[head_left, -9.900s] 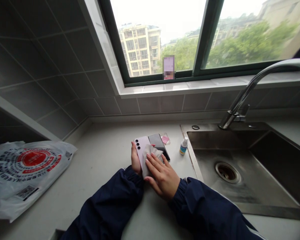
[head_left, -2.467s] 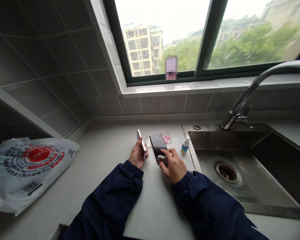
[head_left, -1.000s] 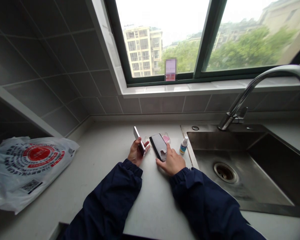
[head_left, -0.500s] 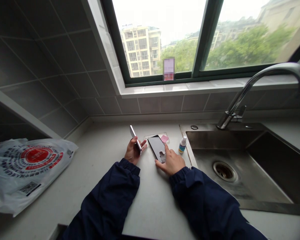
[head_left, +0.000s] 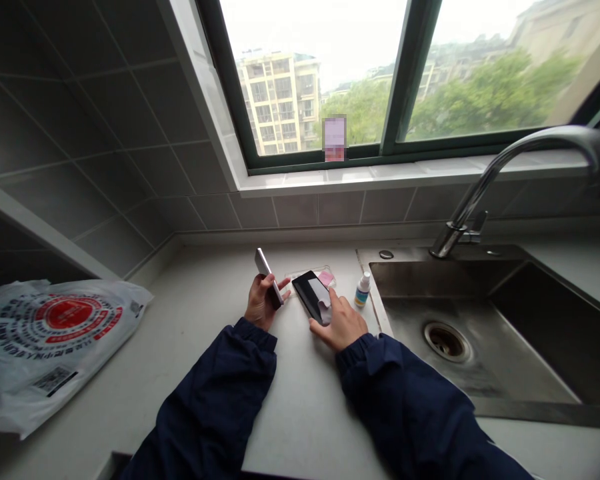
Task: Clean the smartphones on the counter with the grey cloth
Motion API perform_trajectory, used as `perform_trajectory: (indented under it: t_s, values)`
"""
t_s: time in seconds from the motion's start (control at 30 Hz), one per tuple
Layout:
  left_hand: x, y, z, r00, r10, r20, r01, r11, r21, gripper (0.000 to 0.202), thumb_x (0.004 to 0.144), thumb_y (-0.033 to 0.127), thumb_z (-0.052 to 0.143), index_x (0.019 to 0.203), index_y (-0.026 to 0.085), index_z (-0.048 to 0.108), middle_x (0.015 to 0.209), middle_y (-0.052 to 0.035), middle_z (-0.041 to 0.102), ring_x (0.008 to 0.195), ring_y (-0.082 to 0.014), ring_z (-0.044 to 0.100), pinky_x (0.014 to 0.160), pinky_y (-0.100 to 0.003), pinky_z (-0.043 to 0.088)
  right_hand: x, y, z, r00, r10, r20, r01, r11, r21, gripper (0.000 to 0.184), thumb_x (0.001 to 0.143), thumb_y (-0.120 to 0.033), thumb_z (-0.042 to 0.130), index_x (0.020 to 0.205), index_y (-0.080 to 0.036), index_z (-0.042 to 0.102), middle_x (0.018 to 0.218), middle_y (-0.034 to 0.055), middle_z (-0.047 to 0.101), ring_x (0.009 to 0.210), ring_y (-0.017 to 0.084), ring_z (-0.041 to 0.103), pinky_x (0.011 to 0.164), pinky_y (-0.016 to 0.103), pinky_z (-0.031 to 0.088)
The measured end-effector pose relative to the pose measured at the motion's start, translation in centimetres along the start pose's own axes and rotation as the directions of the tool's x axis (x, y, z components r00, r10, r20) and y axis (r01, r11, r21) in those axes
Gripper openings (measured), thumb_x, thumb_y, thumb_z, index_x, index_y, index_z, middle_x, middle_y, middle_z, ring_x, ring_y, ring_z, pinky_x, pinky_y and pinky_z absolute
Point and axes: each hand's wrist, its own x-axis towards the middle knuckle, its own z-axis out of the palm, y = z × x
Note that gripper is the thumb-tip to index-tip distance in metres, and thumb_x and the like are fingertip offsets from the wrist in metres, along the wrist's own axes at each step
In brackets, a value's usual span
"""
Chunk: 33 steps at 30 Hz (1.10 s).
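Observation:
My left hand point(head_left: 259, 306) is closed round a pale phone point(head_left: 267, 275), held on edge above the grey counter point(head_left: 210, 313). A black phone point(head_left: 307, 291) is tipped up off the counter, its near end under my right hand point(head_left: 341, 323). That hand's fingers press a white wipe point(head_left: 323, 303) against the black phone. Both forearms wear dark blue sleeves.
A small white dropper bottle point(head_left: 363, 291) stands by the steel sink point(head_left: 480, 333). A clear case with a pink item point(head_left: 325, 276) lies behind the black phone. A white bag with red print point(head_left: 50, 340) rests at the left. A tap point(head_left: 485, 187) arches over the sink.
Ten seconds ago my right hand wiped the pale phone on the counter. Now the left hand holds that phone up, and the right hand has lifted the black phone's far end.

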Motion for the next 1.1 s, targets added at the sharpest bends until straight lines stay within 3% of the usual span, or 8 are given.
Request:
perform_trajectory:
  t_s: [0.13, 0.27, 0.53, 0.63, 0.73, 0.93, 1.1]
  values:
    - [0.1, 0.0, -0.2, 0.999, 0.017, -0.031, -0.016, 0.999, 0.036, 0.034, 0.071, 0.038, 0.076, 0.094, 0.025, 0.056, 0.073, 0.0049, 0.051, 0.093, -0.0215, 0.065, 0.09, -0.05, 0.05, 0.0, 0.3, 0.3, 0.999, 0.017, -0.03, -0.018, 0.999, -0.03, 0.091, 0.08, -0.06, 0.057, 0.151, -0.013, 0.025, 0.119, 0.0151, 0.059, 0.097, 0.028, 0.062, 0.074, 0.034, 0.045]
    - [0.0, 0.1, -0.3, 0.999, 0.005, -0.037, -0.003, 0.999, 0.035, 0.035, 0.07, 0.038, 0.077, 0.095, 0.024, 0.056, 0.073, 0.0044, 0.052, 0.096, -0.0223, 0.065, 0.092, -0.051, 0.049, 0.3, 0.6, 0.6, 1.0, 0.022, 0.02, -0.021, 0.999, -0.05, 0.1, 0.078, -0.069, 0.054, 0.152, -0.011, 0.02, 0.12, 0.0176, 0.06, 0.096, 0.03, 0.064, 0.074, 0.036, 0.045]
    - [0.1, 0.0, -0.3, 0.999, -0.024, -0.033, 0.023, 0.999, -0.024, 0.029, 0.073, 0.037, 0.073, 0.092, 0.023, 0.056, 0.07, 0.0062, 0.05, 0.096, -0.0212, 0.066, 0.098, -0.051, 0.044, 0.7, 1.1, 0.2, 1.0, 0.023, -0.002, -0.023, 1.0, -0.011, 0.095, 0.076, -0.06, 0.058, 0.151, -0.014, 0.022, 0.12, 0.0154, 0.06, 0.098, 0.03, 0.063, 0.076, 0.035, 0.044]
    - [0.2, -0.2, -0.4, 0.999, -0.02, 0.028, 0.02, 1.0, -0.001, 0.03, 0.075, 0.038, 0.072, 0.097, 0.024, 0.055, 0.072, 0.0064, 0.05, 0.103, -0.0239, 0.065, 0.098, -0.049, 0.043, 0.7, 1.1, 0.3, 1.0, 0.027, 0.001, -0.027, 1.0, -0.002, 0.096, 0.076, -0.061, 0.057, 0.152, -0.014, 0.021, 0.12, 0.0155, 0.06, 0.098, 0.03, 0.062, 0.075, 0.035, 0.044]
    - [0.3, -0.5, -0.3, 0.996, 0.01, 0.093, -0.014, 0.999, 0.042, 0.033, 0.076, 0.037, 0.072, 0.1, 0.026, 0.053, 0.075, 0.0066, 0.049, 0.109, -0.0262, 0.064, 0.097, -0.046, 0.044, 0.7, 1.1, 0.4, 1.0, 0.019, 0.013, -0.019, 1.0, -0.006, 0.097, 0.076, -0.063, 0.055, 0.152, -0.013, 0.022, 0.12, 0.0154, 0.061, 0.1, 0.031, 0.062, 0.076, 0.036, 0.044]
    - [0.7, -0.3, -0.3, 0.994, 0.108, 0.005, -0.107, 0.982, 0.153, 0.041, 0.069, 0.033, 0.077, 0.098, 0.025, 0.049, 0.091, 0.0041, 0.05, 0.108, -0.0284, 0.064, 0.09, -0.045, 0.049, 0.6, 1.1, 0.4, 1.0, -0.002, 0.03, 0.002, 1.0, -0.019, 0.096, 0.077, -0.064, 0.055, 0.151, -0.011, 0.023, 0.118, 0.0152, 0.061, 0.103, 0.031, 0.061, 0.078, 0.036, 0.043]
    - [0.6, 0.2, -0.6, 0.985, 0.165, 0.041, -0.168, 0.981, 0.096, 0.036, 0.073, 0.033, 0.075, 0.098, 0.025, 0.051, 0.086, 0.0053, 0.05, 0.098, -0.0224, 0.067, 0.097, -0.047, 0.047, 0.4, 1.0, 0.4, 0.999, -0.005, 0.041, 0.006, 0.999, -0.033, 0.097, 0.077, -0.065, 0.055, 0.151, -0.012, 0.023, 0.118, 0.0154, 0.062, 0.102, 0.031, 0.061, 0.077, 0.036, 0.044]
